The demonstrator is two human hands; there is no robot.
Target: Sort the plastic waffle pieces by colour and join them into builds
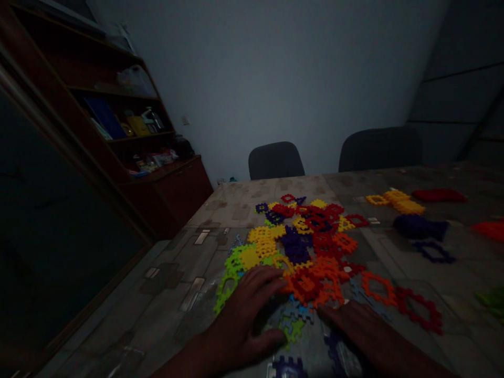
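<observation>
A heap of notched plastic building pieces in several colours spreads over the table in front of me. My left hand (250, 310) rests at the near left of the heap, thumb and fingers apart, close to lime-green pieces (232, 260) and orange pieces (325, 273). At the near right, my right hand (356, 325) lies low with its fingers partly hidden, near grey pieces (360, 291) and an orange frame piece (378, 287). Between the hands are light-blue pieces (297, 307) and a lime-green piece (293, 331). A purple piece (289, 367) lies at the bottom edge.
Yellow pieces (401, 201), a red pile (439, 196) and a purple pile (419, 227) sit apart on the right. The table (220, 215) has a patterned cover. Behind it stand two dark chairs (275, 160). A wooden shelf unit (165, 178) is at left.
</observation>
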